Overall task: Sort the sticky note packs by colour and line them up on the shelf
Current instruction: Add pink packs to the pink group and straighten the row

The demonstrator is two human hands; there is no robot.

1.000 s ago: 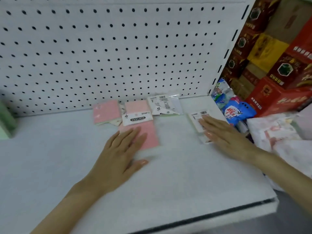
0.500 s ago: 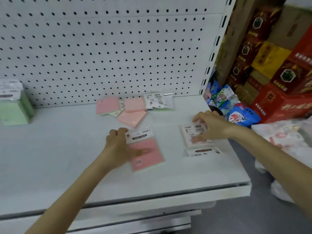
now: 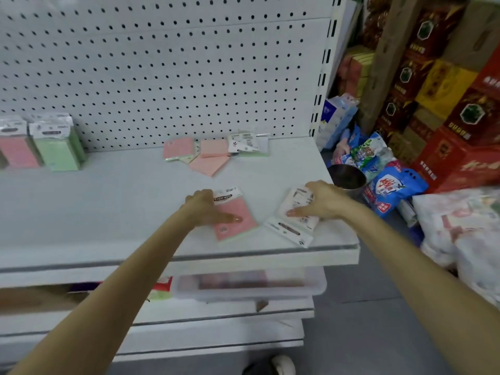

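My left hand (image 3: 208, 209) grips a pink sticky note pack (image 3: 235, 219) with a white header, lying near the front of the white shelf (image 3: 108, 201). At the shelf's front right corner my right hand (image 3: 322, 201) holds a pale pack (image 3: 296, 204), back side up and tilted off the shelf. Another white-headed pack (image 3: 288, 230) lies just in front of it. Several loose pink packs (image 3: 208, 155) and a face-down pack (image 3: 247, 143) lie at the back by the pegboard. A pink pack (image 3: 16, 150) and a green pack (image 3: 58, 143) stand upright at the far left.
A white pegboard (image 3: 162, 66) backs the shelf. Right of the shelf are a metal cup (image 3: 347, 178), blue bags (image 3: 392, 188) and stacked red boxes (image 3: 460, 109). A lower shelf holds a clear plastic bin (image 3: 249, 284). A shoe tip (image 3: 282, 365) shows on the grey floor.
Both hands have pulled their packs toward the shelf's front edge, and the right hand has tilted its pack up. The view has drawn back and shifted, showing the upright packs at the left.
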